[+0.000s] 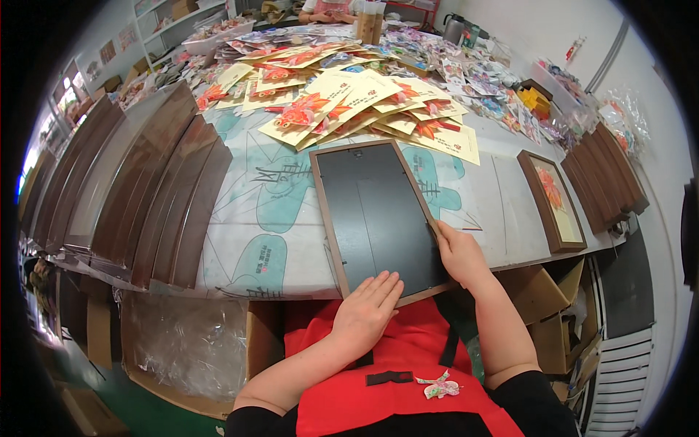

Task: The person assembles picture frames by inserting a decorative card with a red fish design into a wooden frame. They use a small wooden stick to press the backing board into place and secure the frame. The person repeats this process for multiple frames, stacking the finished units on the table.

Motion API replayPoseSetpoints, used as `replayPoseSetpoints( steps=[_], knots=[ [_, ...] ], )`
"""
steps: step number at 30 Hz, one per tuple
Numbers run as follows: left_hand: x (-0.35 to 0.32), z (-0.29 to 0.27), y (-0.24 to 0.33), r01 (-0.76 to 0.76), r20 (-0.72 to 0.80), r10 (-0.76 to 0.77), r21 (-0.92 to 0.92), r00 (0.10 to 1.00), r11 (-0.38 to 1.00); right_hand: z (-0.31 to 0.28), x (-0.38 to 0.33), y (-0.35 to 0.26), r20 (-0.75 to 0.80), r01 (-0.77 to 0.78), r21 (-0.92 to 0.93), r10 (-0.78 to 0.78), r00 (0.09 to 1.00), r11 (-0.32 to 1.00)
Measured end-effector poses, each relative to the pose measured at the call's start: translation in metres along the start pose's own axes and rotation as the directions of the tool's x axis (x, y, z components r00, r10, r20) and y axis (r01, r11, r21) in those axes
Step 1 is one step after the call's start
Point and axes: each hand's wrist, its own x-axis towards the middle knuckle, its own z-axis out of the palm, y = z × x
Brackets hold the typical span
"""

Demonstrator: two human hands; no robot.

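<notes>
A brown picture frame [371, 211] lies face down in front of me, its black backing board up and its lower end reaching over the table's near edge. My left hand [366, 309] rests on the lower part of the backing with its fingers stretched out flat. On the frame's right side, my right hand [460, 251] is closed around the edge; some of its fingers are hidden under the frame. Just beyond the frame lies a pile of cream cards [349, 102] printed with red goldfish.
Stacked brown frames [138, 182] stand on the left; more frames [601, 175] stand at the right beside one finished goldfish picture [557, 197]. Cardboard boxes [535, 295] and a box of clear plastic wrap [193, 339] sit below the table edge. Another person [331, 11] is at the far side.
</notes>
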Motion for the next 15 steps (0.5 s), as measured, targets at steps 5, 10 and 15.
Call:
replayPoseSetpoints(
  steps=[5,10,15],
  knots=[
    [0.000,0.002,-0.001,0.005,0.002,-0.005,0.003,1.000,1.000,0.000,0.002,-0.012,0.031,-0.003,-0.147,0.007,1.000,0.989],
    [0.000,0.000,-0.001,0.004,0.003,-0.004,-0.016,1.000,1.000,0.016,0.002,0.002,-0.151,0.036,0.017,-0.033,0.988,0.999],
    [0.001,0.002,-0.002,-0.002,-0.004,0.002,-0.017,1.000,1.000,0.015,0.009,0.006,-0.093,0.054,0.009,-0.053,0.994,0.999]
  ],
)
